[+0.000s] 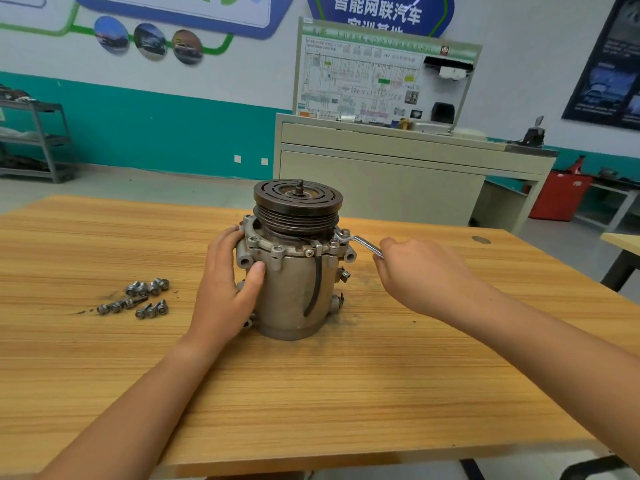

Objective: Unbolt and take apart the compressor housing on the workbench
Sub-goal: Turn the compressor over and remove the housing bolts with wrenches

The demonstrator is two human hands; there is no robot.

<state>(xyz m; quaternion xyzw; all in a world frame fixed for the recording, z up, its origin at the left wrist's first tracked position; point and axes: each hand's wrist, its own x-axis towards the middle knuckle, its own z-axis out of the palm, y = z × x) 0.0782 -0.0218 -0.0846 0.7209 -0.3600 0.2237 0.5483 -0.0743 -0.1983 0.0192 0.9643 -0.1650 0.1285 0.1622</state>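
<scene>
Presently, one compressor (pixel 294 292) stands mid-frame; left hand (pixel 225 282) clasps it, right hand (pixel 422 271) grips one wrench (pixel 363 242) (roughly ten loose bolts (pixel 138 299) centre-left).

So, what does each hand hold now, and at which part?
The right hand grips the wrench by its handle end; the left hand holds the compressor housing by its side wall.

An automotive training workshop; wiring-diagram board (pixel 381 74), car photos (pixel 149 41), metal shelving (pixel 45 140).
</scene>
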